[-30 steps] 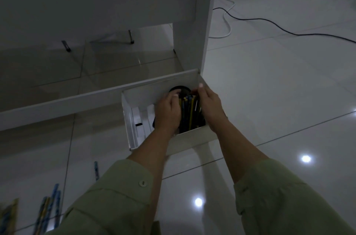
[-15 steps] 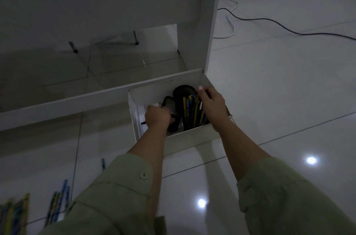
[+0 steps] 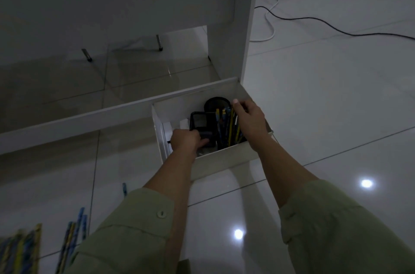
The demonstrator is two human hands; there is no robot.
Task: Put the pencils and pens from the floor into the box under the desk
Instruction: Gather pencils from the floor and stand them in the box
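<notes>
A white open box (image 3: 224, 157) stands on the floor by the desk leg. Inside it stand a bundle of yellow and blue pencils and pens (image 3: 226, 127), a round black cup (image 3: 216, 104) behind them and a black rectangular holder (image 3: 202, 123). My left hand (image 3: 186, 140) is inside the box and grips the near edge of the black holder. My right hand (image 3: 249, 116) curls round the top of the bundle of pencils. More pencils and pens (image 3: 71, 237) lie on the floor at the lower left, with another blurred group (image 3: 20, 249) at the edge.
The white desk leg (image 3: 233, 38) and a low white rail (image 3: 89, 116) stand just behind the box. A black cable (image 3: 336, 26) and a white cable (image 3: 269, 15) run over the tiles at the right. A single blue pen (image 3: 124, 188) lies near my left sleeve.
My left hand has left the pencil bundle and moved left onto the black holder, which now shows beside the pencils. My right hand stays on the bundle.
</notes>
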